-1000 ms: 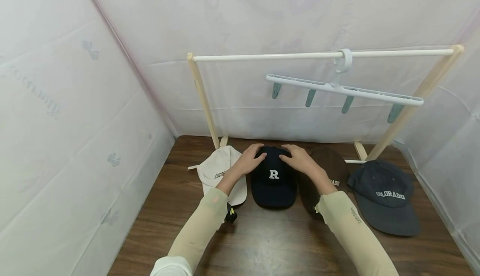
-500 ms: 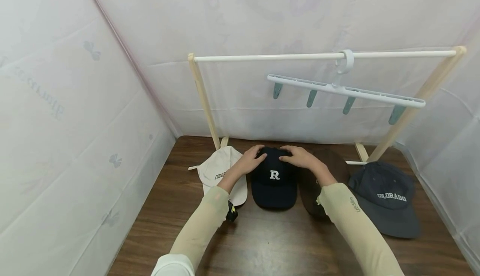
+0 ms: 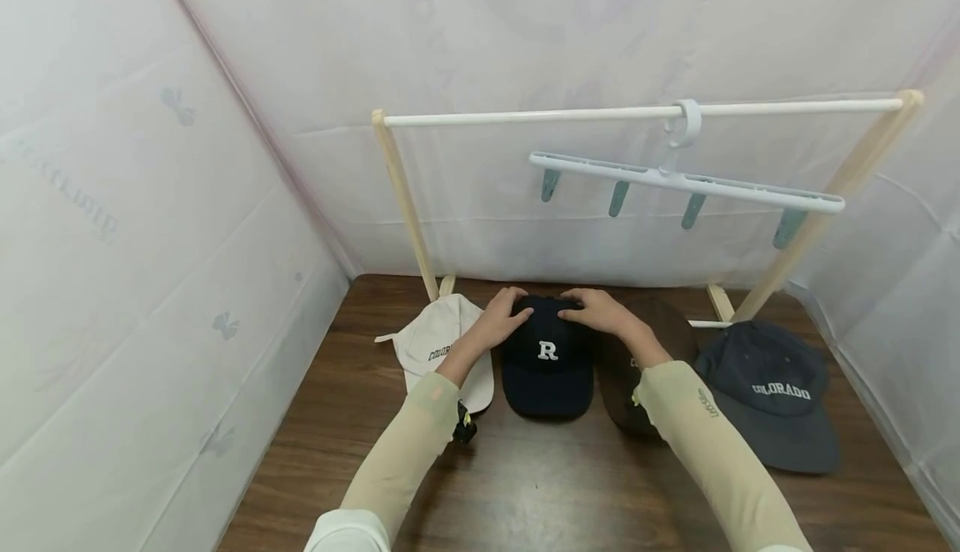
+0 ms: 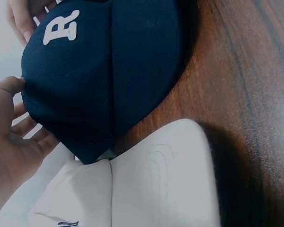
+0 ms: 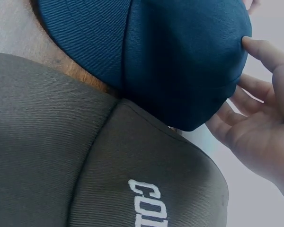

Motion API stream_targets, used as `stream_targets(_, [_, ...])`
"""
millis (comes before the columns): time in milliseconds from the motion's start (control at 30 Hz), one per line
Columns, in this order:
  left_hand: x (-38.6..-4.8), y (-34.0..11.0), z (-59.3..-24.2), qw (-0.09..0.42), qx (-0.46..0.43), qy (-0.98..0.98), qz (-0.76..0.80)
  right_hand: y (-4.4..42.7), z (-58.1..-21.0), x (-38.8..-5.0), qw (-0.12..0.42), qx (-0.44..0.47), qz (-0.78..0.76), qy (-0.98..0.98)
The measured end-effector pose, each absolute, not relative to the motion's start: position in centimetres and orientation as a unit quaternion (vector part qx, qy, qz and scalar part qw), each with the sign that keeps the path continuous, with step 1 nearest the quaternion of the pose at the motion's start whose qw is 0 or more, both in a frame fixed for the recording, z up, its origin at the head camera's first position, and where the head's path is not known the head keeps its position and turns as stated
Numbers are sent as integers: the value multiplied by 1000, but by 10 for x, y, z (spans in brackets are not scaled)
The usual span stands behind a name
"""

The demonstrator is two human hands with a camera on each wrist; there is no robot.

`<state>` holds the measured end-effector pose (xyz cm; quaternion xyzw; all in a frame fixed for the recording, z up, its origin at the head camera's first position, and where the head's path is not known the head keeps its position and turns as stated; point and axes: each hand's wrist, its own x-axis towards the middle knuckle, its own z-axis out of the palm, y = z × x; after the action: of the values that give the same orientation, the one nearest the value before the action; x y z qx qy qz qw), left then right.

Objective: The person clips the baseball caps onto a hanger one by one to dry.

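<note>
A navy cap (image 3: 547, 389) with a white R lies on the table, brim toward the person. My left hand (image 3: 497, 320) grips its crown on the left, and my right hand (image 3: 604, 317) grips it on the right. The left wrist view shows the left hand (image 4: 19, 137) with its thumb tip on the navy cap (image 4: 75, 71) and fingers bent round its edge. In the right wrist view the right hand (image 5: 267, 111) has its thumb on the crown of the navy cap (image 5: 189, 56), its other fingers along the side and partly hidden.
A white cap (image 3: 427, 337) lies close on the left; a brown cap (image 3: 622, 393) and a dark grey cap (image 3: 787, 427) are on the right. Behind stands a rack with a white rail (image 3: 525, 117), from which a hanger (image 3: 720, 188) with several clips (image 3: 693, 211) hangs.
My right forearm has shifted slightly to the right over the brown cap, uncovering the start of its lettering. Both hands stay at the navy cap, which lies in the same place.
</note>
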<state>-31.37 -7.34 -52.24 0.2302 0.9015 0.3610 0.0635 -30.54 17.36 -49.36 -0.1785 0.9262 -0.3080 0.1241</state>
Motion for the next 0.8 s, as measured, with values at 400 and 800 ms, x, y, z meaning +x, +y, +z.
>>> stream_targets(400, [-313, -70, -520, 46, 225, 900, 369, 175, -494, -305, 94, -168, -315, 929])
stream_targets(800, [-312, -69, -518, 32, 236, 900, 366, 174, -491, -300, 82, -167, -323, 928])
